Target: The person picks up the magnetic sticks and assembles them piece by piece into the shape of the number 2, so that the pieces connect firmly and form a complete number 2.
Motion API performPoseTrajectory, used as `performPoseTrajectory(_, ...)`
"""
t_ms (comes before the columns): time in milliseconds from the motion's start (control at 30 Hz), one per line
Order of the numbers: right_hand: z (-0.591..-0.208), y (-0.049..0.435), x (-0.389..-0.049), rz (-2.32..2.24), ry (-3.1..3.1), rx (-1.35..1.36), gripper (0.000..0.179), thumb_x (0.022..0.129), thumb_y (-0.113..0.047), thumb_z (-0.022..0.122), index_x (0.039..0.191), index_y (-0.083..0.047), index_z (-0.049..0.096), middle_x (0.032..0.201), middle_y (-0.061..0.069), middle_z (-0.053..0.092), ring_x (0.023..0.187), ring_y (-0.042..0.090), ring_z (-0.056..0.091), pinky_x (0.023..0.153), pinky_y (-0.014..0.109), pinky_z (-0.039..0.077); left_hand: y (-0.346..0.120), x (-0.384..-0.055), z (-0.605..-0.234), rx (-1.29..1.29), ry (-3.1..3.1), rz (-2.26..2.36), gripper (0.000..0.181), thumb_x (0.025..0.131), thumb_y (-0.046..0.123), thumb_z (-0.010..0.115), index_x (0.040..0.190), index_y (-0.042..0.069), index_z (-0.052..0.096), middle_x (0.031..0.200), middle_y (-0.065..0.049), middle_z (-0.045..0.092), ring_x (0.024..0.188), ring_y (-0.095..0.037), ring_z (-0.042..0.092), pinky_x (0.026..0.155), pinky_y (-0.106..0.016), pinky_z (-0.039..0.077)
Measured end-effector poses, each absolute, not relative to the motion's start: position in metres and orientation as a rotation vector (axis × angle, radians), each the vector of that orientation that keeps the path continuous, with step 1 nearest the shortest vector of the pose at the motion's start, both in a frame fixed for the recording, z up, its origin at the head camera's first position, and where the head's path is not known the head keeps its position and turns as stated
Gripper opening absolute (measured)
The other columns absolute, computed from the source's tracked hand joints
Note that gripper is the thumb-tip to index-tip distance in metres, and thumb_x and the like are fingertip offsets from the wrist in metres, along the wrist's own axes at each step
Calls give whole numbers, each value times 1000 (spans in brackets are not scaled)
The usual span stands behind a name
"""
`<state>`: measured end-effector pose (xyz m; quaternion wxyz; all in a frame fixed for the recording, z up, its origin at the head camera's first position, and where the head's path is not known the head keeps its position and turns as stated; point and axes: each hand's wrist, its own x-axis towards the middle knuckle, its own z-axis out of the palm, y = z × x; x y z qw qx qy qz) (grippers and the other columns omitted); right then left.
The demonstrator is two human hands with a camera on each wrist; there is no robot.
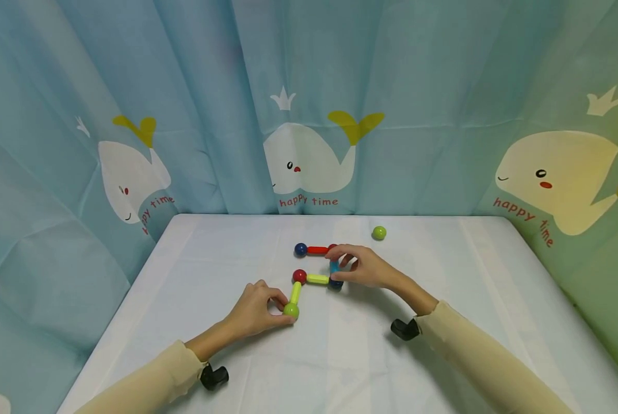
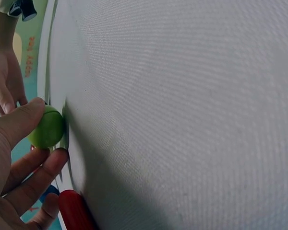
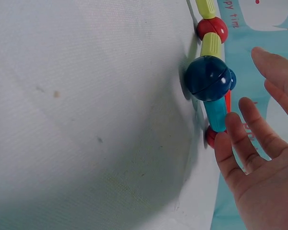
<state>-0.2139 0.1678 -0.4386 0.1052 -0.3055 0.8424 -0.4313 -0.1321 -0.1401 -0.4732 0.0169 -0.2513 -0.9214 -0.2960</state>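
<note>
My left hand (image 1: 259,310) pinches a green ball (image 1: 290,311) between thumb and fingers. A yellow-green rod (image 1: 296,293) joins this ball to a red ball (image 1: 300,276), and a second yellow-green rod (image 1: 317,279) runs from there to a dark blue ball (image 3: 209,79). In the left wrist view a red rod (image 2: 76,211) is beside the hand's lower fingers; whether they hold it I cannot tell. Over the dark blue ball and a light blue rod (image 3: 215,114) is my right hand (image 1: 363,267), thumb apart from fingers, fingertips close to that rod.
Behind, a red rod (image 1: 317,250) links another dark blue ball (image 1: 301,249) with a red ball (image 1: 332,247) partly covered by the right hand. A loose green ball (image 1: 378,232) lies near the back edge of the white table (image 1: 210,247). Whale-print curtains surround the table's back and sides.
</note>
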Motion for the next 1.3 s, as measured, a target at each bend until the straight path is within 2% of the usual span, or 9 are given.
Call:
performPoseTrajectory(300,-445,172,-217,-1258,2490,-941,43,89,-20,83,127,-6,67,122,10,69,100,29,65,78,31,56,-139,-132,-471,-784,-2865,-925,27,74,38,93,89,20,79,77,17,70,77,-13,51,73,-32,34)
performPoseTrajectory(567,-448,174,-216,-1282,2486,-914,42,89,-19,83,126,-7,67,120,8,70,100,30,66,80,34,55,-135,-135,-471,-780,-2888,-932,27,75,38,93,89,20,78,79,16,69,79,-13,51,74,-33,34)
performPoseTrajectory(767,-447,176,-212,-1283,2516,-904,42,89,-13,82,127,-6,66,120,11,70,99,32,66,80,38,55,-132,-136,-471,-781,-2897,-943,27,75,38,92,89,21,76,80,16,67,80,-14,51,74,-33,34)
performPoseTrajectory(933,-444,173,-209,-1282,2526,-886,39,89,-3,78,126,-1,65,120,19,69,98,38,65,81,43,55,-133,-138,-469,-827,-2903,-949,27,77,37,92,90,20,76,80,14,67,80,-15,53,74,-32,36)
performPoseTrajectory(1067,-444,173,-208,-1305,2514,-873,39,89,0,78,126,1,65,123,22,67,99,42,64,81,46,55,-137,-143,-463,-912,-2940,-993,27,80,38,90,94,18,77,81,15,69,79,-16,56,72,-28,40)
performPoseTrajectory(1300,-448,180,-208,-1305,2536,-863,43,90,-14,81,130,-8,66,124,14,69,101,33,65,83,41,55,-141,-168,-446,-999,-2962,-1062,16,91,32,80,97,17,75,85,14,71,70,-13,57,63,-25,47)
